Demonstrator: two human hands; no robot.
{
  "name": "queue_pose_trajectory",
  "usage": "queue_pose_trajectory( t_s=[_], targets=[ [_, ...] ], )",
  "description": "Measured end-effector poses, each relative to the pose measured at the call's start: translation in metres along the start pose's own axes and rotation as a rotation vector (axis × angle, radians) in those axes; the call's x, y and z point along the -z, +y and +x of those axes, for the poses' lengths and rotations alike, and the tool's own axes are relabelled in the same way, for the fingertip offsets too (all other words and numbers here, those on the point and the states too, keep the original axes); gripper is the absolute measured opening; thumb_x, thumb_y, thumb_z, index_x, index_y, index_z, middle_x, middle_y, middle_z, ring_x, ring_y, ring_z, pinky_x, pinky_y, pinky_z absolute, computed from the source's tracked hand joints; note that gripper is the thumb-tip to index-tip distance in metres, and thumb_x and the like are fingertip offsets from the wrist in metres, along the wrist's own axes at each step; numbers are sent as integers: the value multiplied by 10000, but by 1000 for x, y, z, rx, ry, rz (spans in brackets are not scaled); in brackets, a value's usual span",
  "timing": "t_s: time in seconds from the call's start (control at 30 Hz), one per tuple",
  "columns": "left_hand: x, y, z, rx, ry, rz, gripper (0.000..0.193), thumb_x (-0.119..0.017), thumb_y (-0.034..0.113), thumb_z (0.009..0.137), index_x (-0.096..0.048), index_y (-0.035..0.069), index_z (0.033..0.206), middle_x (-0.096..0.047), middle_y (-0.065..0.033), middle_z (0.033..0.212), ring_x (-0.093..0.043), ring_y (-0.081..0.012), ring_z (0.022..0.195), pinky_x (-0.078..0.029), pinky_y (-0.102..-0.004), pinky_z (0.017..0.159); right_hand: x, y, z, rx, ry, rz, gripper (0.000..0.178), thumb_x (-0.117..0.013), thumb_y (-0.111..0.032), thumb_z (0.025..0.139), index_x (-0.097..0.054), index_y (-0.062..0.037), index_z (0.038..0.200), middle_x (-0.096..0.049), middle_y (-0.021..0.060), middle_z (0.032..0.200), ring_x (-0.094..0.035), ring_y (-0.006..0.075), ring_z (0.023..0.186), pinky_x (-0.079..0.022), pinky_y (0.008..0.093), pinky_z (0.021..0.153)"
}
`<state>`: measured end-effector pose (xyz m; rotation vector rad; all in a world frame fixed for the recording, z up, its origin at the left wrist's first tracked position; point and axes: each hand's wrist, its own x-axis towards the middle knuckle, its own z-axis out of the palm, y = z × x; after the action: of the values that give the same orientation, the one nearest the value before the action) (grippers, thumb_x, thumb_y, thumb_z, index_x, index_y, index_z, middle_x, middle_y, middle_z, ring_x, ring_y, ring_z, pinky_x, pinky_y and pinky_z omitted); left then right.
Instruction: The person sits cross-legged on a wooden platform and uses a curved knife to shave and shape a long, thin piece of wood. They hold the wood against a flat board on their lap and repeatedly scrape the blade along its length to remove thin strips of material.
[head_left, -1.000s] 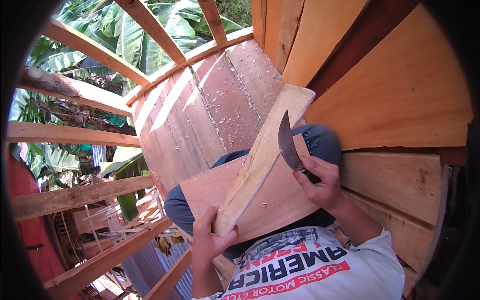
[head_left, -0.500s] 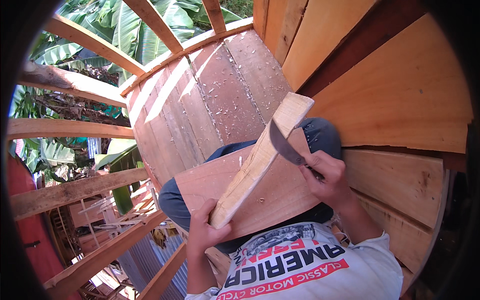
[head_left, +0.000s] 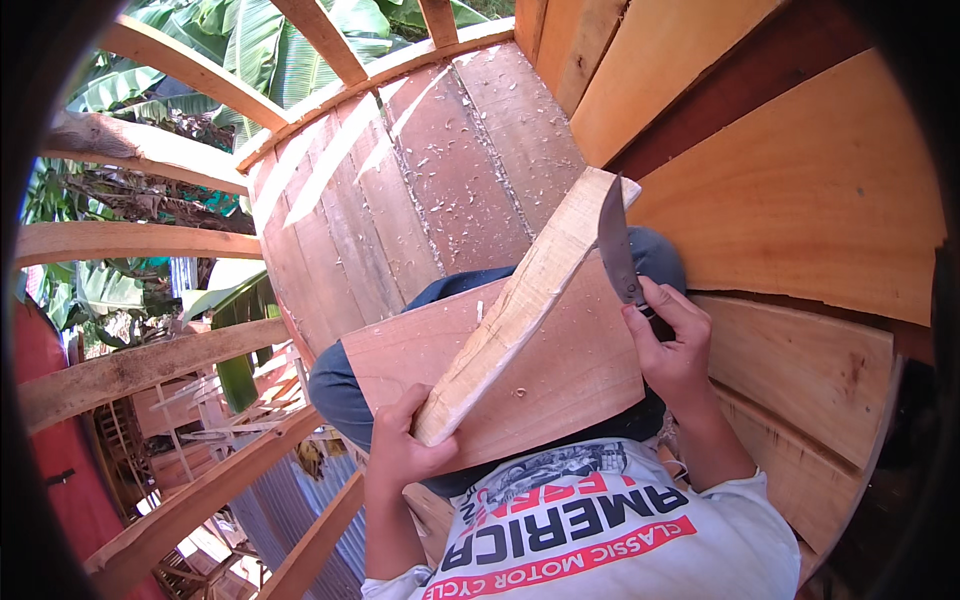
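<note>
A pale, rough-edged piece of wood (head_left: 530, 300) slants up and to the right across my lap. My left hand (head_left: 408, 436) is closed round its near end, thumb on one side and fingers on the other. In my right hand (head_left: 672, 335) is a knife (head_left: 620, 250) with a broad, curved dark blade and a dark handle. The blade points away from me, beside the right edge of the wood near its far end. Under both lies a flat reddish board (head_left: 560, 380) resting on my crossed legs, with a few shavings on it.
Wood shavings lie scattered over the plank floor (head_left: 430, 200) ahead. Slatted wooden rails (head_left: 150, 250) run along the left, with banana leaves (head_left: 250, 70) beyond. Wide boards (head_left: 780, 210) form a wall close on my right. Corrugated metal sheets (head_left: 320, 520) show below at the left.
My right hand has moved a little up and right and turned the knife more upright, its blade now at the wood's right edge instead of across its top. My left hand keeps its grip.
</note>
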<state>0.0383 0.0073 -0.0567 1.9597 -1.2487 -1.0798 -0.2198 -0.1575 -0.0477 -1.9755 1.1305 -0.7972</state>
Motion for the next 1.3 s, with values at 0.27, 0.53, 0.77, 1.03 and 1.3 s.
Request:
queue_pose_trajectory(
  t_s=[0.27,0.53,0.77,1.03,1.3],
  targets=[
    [3,-5,3,0,-10,-18,373,-700,152,582,-609,-2,909,-603,-116,663,-628,-159,602,-471,-260,588,3,-3,4,2,-5,-6,248,-680,40,770,-657,7,1014,-568,115,682,-561,184,533,-438,287,491],
    [-1,-8,3,-21,5,-57,384,-698,157,575,-607,-6,910,-595,-119,668,-629,-182,595,-470,-261,587,-7,-2,3,14,14,14,260,-700,32,755,-663,7,1011,-596,127,716,-577,220,547,-443,296,491],
    [2,-10,3,-17,-8,-38,384,-706,162,560,-606,-5,891,-576,-122,648,-618,-184,580,-465,-262,578,1,-1,9,4,58,29,251,-689,40,769,-655,21,1017,-584,110,707,-537,176,526,-415,266,477],
    [1,-10,5,-19,6,-62,381,-709,172,556,-608,-4,879,-564,-117,632,-612,-156,578,-462,-263,573,-5,7,7,27,43,18,253,-686,48,766,-651,29,1016,-591,114,709,-560,171,540,-425,275,484],
    [0,-11,1,-31,9,-53,376,-701,182,565,-603,-7,874,-562,-116,634,-604,-161,574,-462,-265,574,-2,6,8,-102,15,126,245,-678,50,770,-656,33,1013,-604,116,719,-571,179,541,-441,259,503]
  ],
)
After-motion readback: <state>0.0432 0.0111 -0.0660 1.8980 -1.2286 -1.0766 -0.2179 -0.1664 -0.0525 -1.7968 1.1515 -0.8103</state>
